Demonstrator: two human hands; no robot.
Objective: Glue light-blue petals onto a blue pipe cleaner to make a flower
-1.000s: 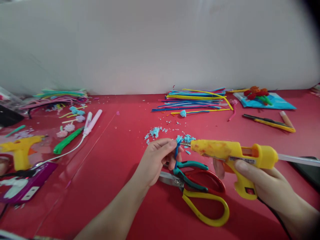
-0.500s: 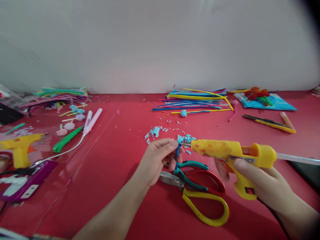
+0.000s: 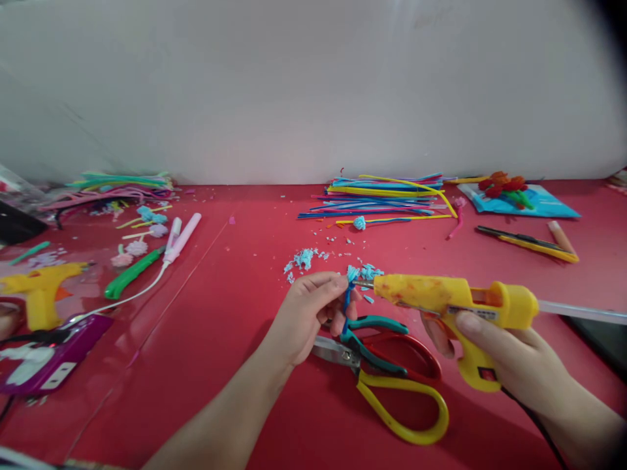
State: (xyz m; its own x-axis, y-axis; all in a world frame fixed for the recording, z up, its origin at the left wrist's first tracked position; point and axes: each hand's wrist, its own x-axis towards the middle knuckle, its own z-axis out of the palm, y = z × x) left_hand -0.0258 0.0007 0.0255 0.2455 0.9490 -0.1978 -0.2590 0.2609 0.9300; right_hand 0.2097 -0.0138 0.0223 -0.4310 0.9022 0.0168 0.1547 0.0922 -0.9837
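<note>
Glue gun: its rear end and the right hand [image 3: 519, 362] have edged slightly left since the earlier frame; the nozzle keeps its place.
Table: red [image 3: 210, 365], running back to a pale wall [image 3: 313, 91].
Right hand: wrapped firmly round one yellow glue gun [image 3: 426, 290], a clear stick [image 3: 582, 311] poking from its rear.
Left hand: [image 3: 308, 307] thumb and fingers closed in a pinch on one blue stem [image 3: 347, 308], upright, above the table and left of the nozzle.
Bundles: two piles of fuzzy wires, one back left [image 3: 122, 186], one back centre [image 3: 382, 194].
Underneath: one pair of scissors [image 3: 401, 437] and one pair of teal pliers [image 3: 377, 322], overlapping, crowd the space below the hands.
Left side: one spare gun [image 3: 43, 300], one purple power strip [image 3: 63, 362], one pink iron [image 3: 183, 238].
Right side: one blue packet [image 3: 548, 201], one yellow-and-black cutter [image 3: 531, 245].
Tuft: one, light blue [image 3: 353, 272], atop the stem; whether the nozzle touches it, cannot tell.
Scraps: blue bits [image 3: 304, 258], too many to count.
</note>
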